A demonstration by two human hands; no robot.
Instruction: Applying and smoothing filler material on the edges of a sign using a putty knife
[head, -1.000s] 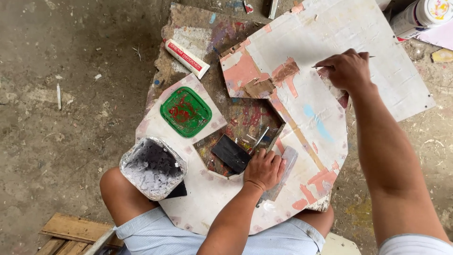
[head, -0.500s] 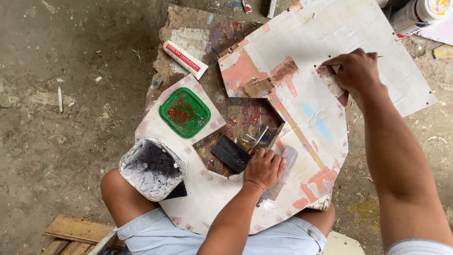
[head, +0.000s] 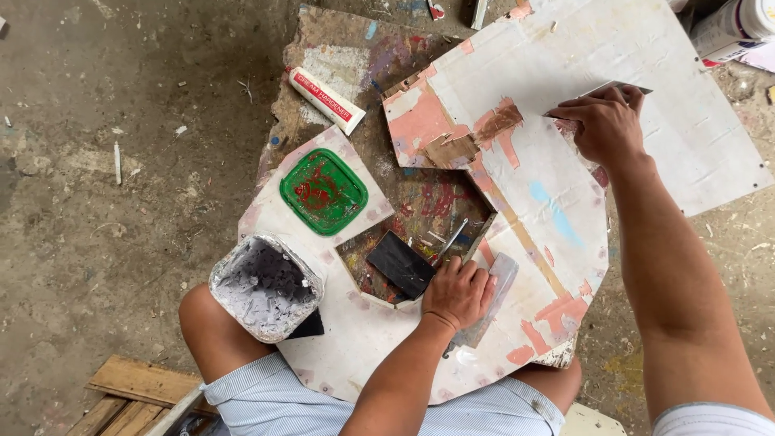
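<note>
Right hand (head: 607, 123) grips a scraper (head: 615, 86) on the far side of the white panel (head: 549, 169); left hand (head: 458, 292) lies flat, near. Pink patches mostly filled, brown spot (head: 498, 123) looks left.

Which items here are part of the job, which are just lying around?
In use:
- right hand with scraper blade
- left hand pressing on white panel
- filler patches on the panel

Lying about:
- green lid
- white tube
- foil-lined tub
- black pad
- wood planks
- spray can
</note>
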